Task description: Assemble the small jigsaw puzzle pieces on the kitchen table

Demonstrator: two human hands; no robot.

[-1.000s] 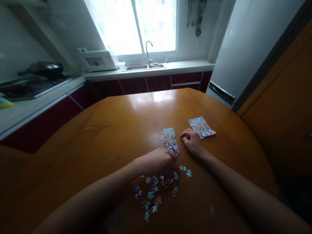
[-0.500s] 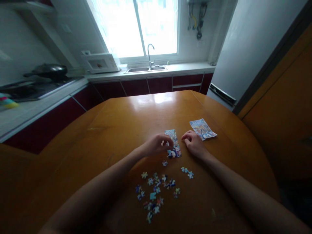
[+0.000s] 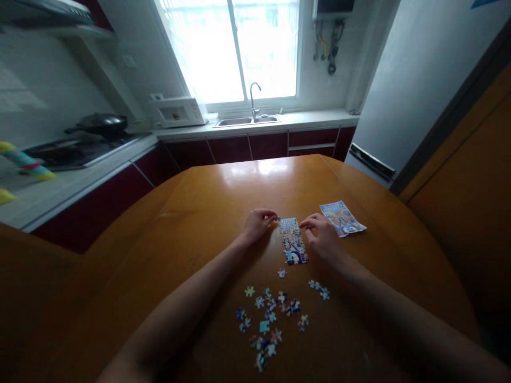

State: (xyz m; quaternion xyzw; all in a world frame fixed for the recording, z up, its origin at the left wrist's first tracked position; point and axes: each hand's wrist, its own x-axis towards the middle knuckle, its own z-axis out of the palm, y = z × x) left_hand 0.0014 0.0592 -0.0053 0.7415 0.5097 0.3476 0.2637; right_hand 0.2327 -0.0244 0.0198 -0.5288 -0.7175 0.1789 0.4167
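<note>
A partly assembled jigsaw puzzle (image 3: pixel 294 242), a tall narrow strip of colourful joined pieces, lies on the wooden table. At its upper left corner, my left hand (image 3: pixel 258 225) pinches a small dark blue puzzle piece (image 3: pixel 278 218) between thumb and fingertips. My right hand (image 3: pixel 321 233) rests at the strip's right edge, fingers loosely bent and a little apart, with nothing seen in them. Nearer to me, one loose piece (image 3: pixel 282 273) lies just below the strip. Several more loose pieces (image 3: pixel 264 326) are scattered below it, and a short joined group (image 3: pixel 319 289) lies to their right.
A creased picture sheet (image 3: pixel 342 218) lies beyond my right hand on the table (image 3: pixel 223 197). Past the table stand a counter with a sink (image 3: pixel 235 122), a white microwave (image 3: pixel 179 112) and a black pan (image 3: pixel 101 123) on the stove. A fridge (image 3: pixel 415 80) stands at the right.
My left hand has moved from over the strip to its upper left corner, uncovering the strip. My right hand stays at the right edge. The camera view has shifted slightly.
</note>
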